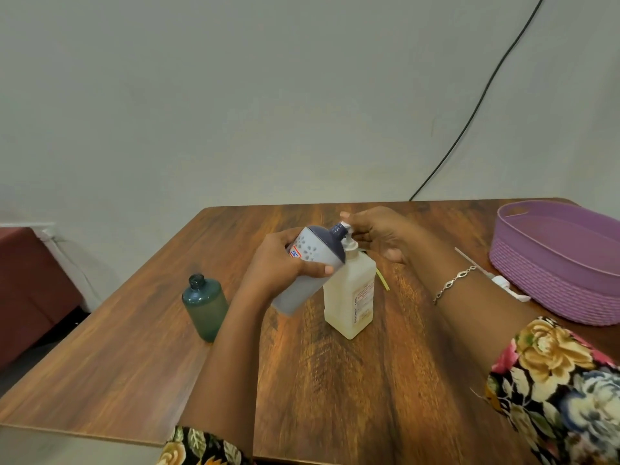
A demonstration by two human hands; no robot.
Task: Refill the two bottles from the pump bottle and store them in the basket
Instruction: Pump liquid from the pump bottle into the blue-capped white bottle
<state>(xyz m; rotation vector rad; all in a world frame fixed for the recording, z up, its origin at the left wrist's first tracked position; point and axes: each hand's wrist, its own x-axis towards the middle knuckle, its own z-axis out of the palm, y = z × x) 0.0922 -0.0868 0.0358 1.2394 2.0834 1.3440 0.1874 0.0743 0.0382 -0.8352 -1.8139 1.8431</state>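
The left hand [281, 263] grasps the pale grey plastic bottle [313, 251] round its upper body, fingers wrapped under it and thumb across the front. The bottle is tilted, with its dark navy domed shoulder and narrow neck pointing to 1 o'clock, right at the white spout. The right hand [382, 236] curls over the head of the translucent cream square-sided pump bottle [352, 297], fingertips on top and thumb tucked below.

The grey bottle looks light and stiff, and its smooth matt wall could slip if soap runs down it. A hold just below the shoulder seems best to keep the small mouth under the spout. The pump bottle looks fuller and heavier, steady on its flat base.

From the pump bottle, a frosted teal round plastic bottle [205, 307] stands uncapped at 9 o'clock, well apart on the wood-grain counter [335, 397]. The purple oval basket [536, 280] with ribbed, rope-like walls sits at 3 o'clock. Just beside its near wall lies a loose white pump top with dip tube [503, 283].
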